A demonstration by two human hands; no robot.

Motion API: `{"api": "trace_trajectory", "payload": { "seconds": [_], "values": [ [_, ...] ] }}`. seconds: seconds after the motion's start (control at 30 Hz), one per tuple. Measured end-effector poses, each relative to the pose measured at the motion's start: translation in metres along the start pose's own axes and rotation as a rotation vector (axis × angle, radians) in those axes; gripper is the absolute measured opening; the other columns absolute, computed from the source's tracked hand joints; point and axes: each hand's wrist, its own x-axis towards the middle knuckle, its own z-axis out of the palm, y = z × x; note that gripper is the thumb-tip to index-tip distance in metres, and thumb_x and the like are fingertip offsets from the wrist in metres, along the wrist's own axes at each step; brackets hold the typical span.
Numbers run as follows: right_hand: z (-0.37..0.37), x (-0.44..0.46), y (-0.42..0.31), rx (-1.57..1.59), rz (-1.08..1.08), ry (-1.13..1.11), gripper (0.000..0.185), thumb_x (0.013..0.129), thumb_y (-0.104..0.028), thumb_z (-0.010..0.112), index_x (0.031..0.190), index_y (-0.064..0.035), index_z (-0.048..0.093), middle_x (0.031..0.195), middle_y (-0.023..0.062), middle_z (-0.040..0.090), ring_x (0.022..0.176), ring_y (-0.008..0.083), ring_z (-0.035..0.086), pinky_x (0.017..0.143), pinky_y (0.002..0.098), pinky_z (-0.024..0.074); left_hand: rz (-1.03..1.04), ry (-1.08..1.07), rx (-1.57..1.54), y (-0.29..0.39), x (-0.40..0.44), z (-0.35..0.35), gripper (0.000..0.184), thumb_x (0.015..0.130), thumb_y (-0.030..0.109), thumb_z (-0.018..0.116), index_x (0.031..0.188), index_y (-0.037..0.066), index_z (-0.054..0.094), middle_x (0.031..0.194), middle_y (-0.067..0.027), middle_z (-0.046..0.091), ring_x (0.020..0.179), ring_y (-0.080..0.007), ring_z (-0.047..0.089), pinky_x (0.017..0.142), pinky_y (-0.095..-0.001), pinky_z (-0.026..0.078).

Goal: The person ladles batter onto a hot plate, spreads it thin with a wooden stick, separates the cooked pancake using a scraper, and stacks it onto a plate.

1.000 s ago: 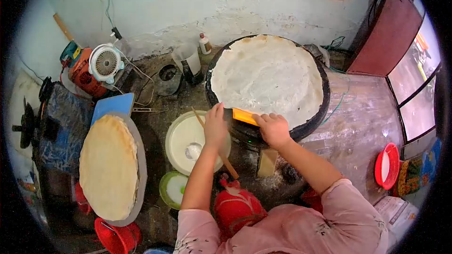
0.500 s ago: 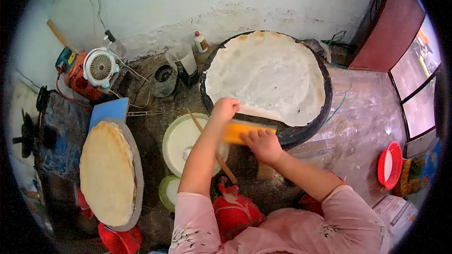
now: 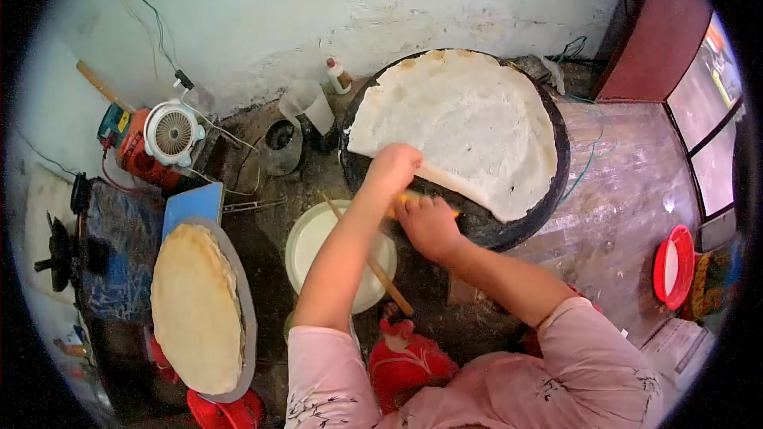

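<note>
A large thin flatbread (image 3: 469,127) lies on the round black griddle (image 3: 548,218), its near edge lifted or folded into a straight line. My left hand (image 3: 393,167) is closed on that near edge. Just below and to the right, my right hand (image 3: 429,224) is wrapped round a yellow-orange scraper (image 3: 405,200), mostly hidden beneath my fingers. Left of my forearms is a bowl of pale batter (image 3: 314,238) with a wooden stick (image 3: 389,286) across it.
A stack of flatbreads (image 3: 197,310) rests on a round board at the left. Behind it are a blue panel (image 3: 193,206) and a small fan (image 3: 173,133). A bottle (image 3: 338,77) and clear jug (image 3: 308,107) stand near the wall. A red basin (image 3: 673,266) sits at right.
My left hand has taken hold of the flatbread's near edge and raised it, leaving dark griddle bare along the front. The scraper has moved left in my right hand.
</note>
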Motion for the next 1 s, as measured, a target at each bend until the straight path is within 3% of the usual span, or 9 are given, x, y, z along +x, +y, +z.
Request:
{"api": "trace_trajectory", "payload": {
  "seconds": [0.17,0.3,0.43,0.63,0.67,0.7,0.77,0.8,1.0],
  "values": [
    [-0.013,-0.058,-0.003,0.164,-0.152,-0.030,0.035,0.076,-0.017,0.048,0.109,-0.0070,0.051,0.088,0.0062,0.055,0.081,0.0216,0.054,0.062,0.0352,0.0417,0.428,0.164,0.220,0.016,-0.039,0.003,0.012,0.068,0.006,0.052,0.079,0.005,0.056,0.090,-0.0087,0.056,0.095,-0.0271,0.052,0.074,-0.0356,0.048],
    [-0.022,-0.086,0.013,0.108,-0.159,-0.103,0.038,0.077,-0.019,0.048,0.113,-0.0065,0.048,0.090,0.0061,0.055,0.083,0.0221,0.054,0.062,0.0348,0.0417,0.206,-0.002,0.242,0.006,-0.071,0.005,0.028,0.064,0.001,0.055,0.092,0.006,0.058,0.103,-0.0099,0.054,0.106,-0.0282,0.048,0.081,-0.0363,0.044],
    [-0.041,-0.121,0.031,0.086,-0.160,-0.161,0.036,0.078,-0.021,0.048,0.111,-0.0084,0.050,0.087,0.0035,0.055,0.081,0.0211,0.055,0.061,0.0338,0.0430,0.087,0.016,0.243,0.007,-0.095,0.019,0.052,0.064,0.007,0.064,0.115,0.012,0.052,0.124,-0.0112,0.041,0.120,-0.0309,0.033,0.091,-0.0485,0.032],
    [-0.078,-0.160,0.052,0.139,-0.244,-0.154,0.031,0.071,-0.022,0.055,0.101,-0.0138,0.057,0.078,-0.0001,0.053,0.069,0.0169,0.053,0.054,0.0293,0.0423,0.340,0.001,0.170,0.052,-0.080,0.063,0.074,0.064,0.034,0.072,0.127,0.017,0.038,0.119,-0.0063,0.040,0.118,-0.0274,0.030,0.092,-0.0473,0.027],
    [-0.078,-0.166,0.053,0.136,-0.251,-0.127,0.033,0.068,-0.023,0.056,0.100,-0.0140,0.057,0.077,-0.0004,0.052,0.067,0.0162,0.052,0.053,0.0289,0.0412,0.338,0.017,0.193,0.061,-0.075,0.070,0.048,0.067,0.028,0.069,0.110,0.015,0.053,0.109,-0.0045,0.048,0.111,-0.0243,0.038,0.090,-0.0445,0.029],
    [-0.078,-0.168,0.055,0.133,-0.248,-0.128,0.033,0.068,-0.023,0.056,0.100,-0.0140,0.057,0.077,-0.0004,0.052,0.067,0.0162,0.052,0.053,0.0289,0.0412,0.341,0.017,0.191,0.059,-0.070,0.077,0.048,0.067,0.028,0.069,0.110,0.015,0.053,0.109,-0.0045,0.048,0.111,-0.0243,0.038,0.090,-0.0445,0.029],
    [-0.079,-0.171,0.058,0.168,-0.230,-0.063,0.035,0.066,-0.016,0.054,0.100,-0.0144,0.058,0.075,-0.0024,0.050,0.064,0.0141,0.049,0.054,0.0270,0.0383,0.406,0.049,0.372,0.047,-0.062,0.097,0.013,0.069,0.020,0.064,0.079,0.012,0.061,0.091,-0.0012,0.056,0.099,-0.0212,0.046,0.086,-0.0425,0.031],
    [-0.077,-0.170,0.062,0.168,-0.226,-0.062,0.035,0.066,-0.016,0.054,0.100,-0.0144,0.058,0.075,-0.0024,0.050,0.064,0.0141,0.049,0.054,0.0270,0.0383,0.334,0.130,0.279,0.053,-0.055,0.089,0.013,0.069,0.014,0.059,0.058,0.009,0.055,0.071,-0.0037,0.056,0.082,-0.0238,0.052,0.077,-0.0411,0.037],
    [-0.033,-0.123,0.086,0.090,-0.239,-0.031,0.031,0.075,-0.020,0.049,0.104,-0.0154,0.055,0.088,0.0018,0.055,0.078,0.0206,0.054,0.064,0.0339,0.0434,0.117,0.269,-0.104,0.049,-0.005,0.033,0.016,0.075,0.018,0.060,0.067,0.004,0.057,0.066,-0.0118,0.053,0.070,-0.0322,0.052,0.061,-0.0408,0.042]
  ]
}}
